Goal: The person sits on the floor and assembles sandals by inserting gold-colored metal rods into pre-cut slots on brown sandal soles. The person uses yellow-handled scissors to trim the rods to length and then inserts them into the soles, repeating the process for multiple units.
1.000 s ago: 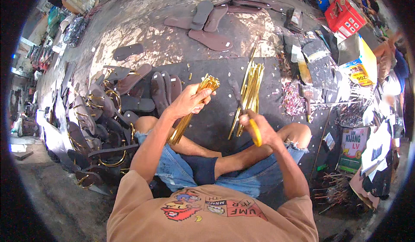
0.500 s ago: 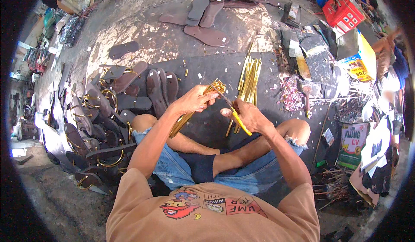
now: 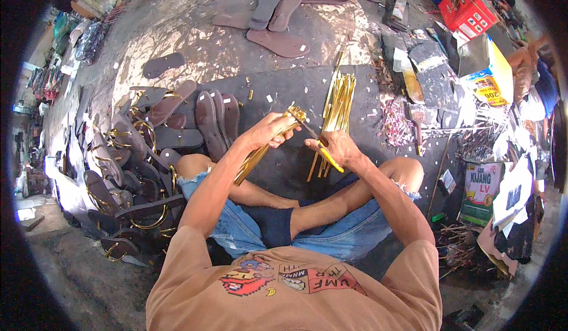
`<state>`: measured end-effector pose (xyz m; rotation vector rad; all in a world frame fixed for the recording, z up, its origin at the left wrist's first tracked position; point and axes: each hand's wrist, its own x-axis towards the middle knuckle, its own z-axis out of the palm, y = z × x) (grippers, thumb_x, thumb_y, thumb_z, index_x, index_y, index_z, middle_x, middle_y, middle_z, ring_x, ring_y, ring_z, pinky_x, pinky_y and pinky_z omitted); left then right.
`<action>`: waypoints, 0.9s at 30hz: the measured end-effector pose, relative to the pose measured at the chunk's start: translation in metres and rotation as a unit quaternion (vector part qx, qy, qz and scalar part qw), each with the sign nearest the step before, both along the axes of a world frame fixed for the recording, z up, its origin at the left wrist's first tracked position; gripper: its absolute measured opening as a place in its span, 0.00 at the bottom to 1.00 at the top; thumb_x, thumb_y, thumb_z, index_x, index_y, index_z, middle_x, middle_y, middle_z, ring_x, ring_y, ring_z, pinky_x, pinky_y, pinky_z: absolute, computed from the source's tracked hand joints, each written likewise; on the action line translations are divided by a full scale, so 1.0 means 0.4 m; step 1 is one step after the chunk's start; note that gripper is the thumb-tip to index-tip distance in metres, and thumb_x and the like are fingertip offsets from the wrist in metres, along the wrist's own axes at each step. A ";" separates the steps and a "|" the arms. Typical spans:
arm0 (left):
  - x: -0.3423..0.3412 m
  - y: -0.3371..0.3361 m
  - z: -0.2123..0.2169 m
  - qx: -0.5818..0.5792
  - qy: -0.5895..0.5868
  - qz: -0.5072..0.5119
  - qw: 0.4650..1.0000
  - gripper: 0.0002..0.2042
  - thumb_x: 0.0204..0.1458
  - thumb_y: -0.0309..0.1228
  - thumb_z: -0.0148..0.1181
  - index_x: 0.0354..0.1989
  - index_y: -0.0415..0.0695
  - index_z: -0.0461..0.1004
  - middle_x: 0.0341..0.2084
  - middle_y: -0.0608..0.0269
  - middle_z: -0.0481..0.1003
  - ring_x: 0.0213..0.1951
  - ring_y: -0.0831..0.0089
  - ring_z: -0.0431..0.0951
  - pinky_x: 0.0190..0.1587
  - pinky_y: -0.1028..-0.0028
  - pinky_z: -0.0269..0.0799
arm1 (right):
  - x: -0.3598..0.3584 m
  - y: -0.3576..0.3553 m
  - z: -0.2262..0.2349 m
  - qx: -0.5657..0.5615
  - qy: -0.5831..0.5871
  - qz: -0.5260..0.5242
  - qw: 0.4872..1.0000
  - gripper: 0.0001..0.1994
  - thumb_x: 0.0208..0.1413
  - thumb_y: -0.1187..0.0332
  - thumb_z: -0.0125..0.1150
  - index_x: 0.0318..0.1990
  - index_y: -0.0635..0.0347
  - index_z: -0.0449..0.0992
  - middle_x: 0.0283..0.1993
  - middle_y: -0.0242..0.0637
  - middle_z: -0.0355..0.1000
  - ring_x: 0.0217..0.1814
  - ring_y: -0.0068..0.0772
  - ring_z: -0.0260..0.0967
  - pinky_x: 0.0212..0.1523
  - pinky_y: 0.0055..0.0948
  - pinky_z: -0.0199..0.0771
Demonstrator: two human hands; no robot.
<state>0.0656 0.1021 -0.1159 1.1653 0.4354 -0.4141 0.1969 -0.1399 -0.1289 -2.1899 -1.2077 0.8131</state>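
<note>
A dark mat [image 3: 284, 171] lies on the dusty floor [image 3: 195, 41], soles [image 3: 278, 41] around. The left hand [image 3: 269, 131] grips shiny gold strips [image 3: 260, 150]; the right hand [image 3: 331, 147] closes on a yellow-handled cutter [image 3: 324, 153].

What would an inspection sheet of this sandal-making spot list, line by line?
Surface: dark mat on worn floor.
Job's things: bundle of gold strips in left hand; yellow-handled tool in right hand, tip at the bundle's end.
Clutter: loose gold strips, brown soles, strapped sandals, scraps.
Grippers: both hands closed on their items.
Cables: nothing seen.
Surroundings: red box, cartons on the right.
</note>
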 end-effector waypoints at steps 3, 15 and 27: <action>-0.005 -0.003 -0.001 0.001 -0.019 -0.014 1.000 0.19 0.73 0.44 0.56 0.51 0.36 0.76 0.26 0.70 0.70 0.17 0.90 0.60 0.16 0.83 0.55 | -0.004 -0.002 0.025 0.011 -0.022 0.001 1.000 0.39 0.66 0.32 0.58 0.28 0.69 0.78 0.24 0.56 0.74 0.29 0.59 0.77 0.34 0.55 0.74; -0.015 -0.007 -0.033 0.000 -0.009 -0.027 1.000 0.18 0.73 0.44 0.56 0.51 0.38 0.76 0.26 0.72 0.70 0.18 0.89 0.59 0.17 0.82 0.53 | 0.017 0.021 -0.002 -0.100 -0.044 0.026 0.994 0.42 0.66 0.29 0.53 0.29 0.69 0.81 0.24 0.59 0.76 0.34 0.63 0.81 0.38 0.55 0.79; -0.029 -0.031 -0.030 0.001 -0.006 -0.048 0.999 0.16 0.74 0.44 0.54 0.50 0.41 0.74 0.26 0.74 0.69 0.18 0.88 0.58 0.17 0.81 0.54 | 0.025 0.015 -0.036 -0.052 -0.056 0.046 0.996 0.40 0.67 0.32 0.55 0.24 0.68 0.80 0.21 0.57 0.74 0.28 0.61 0.78 0.32 0.53 0.77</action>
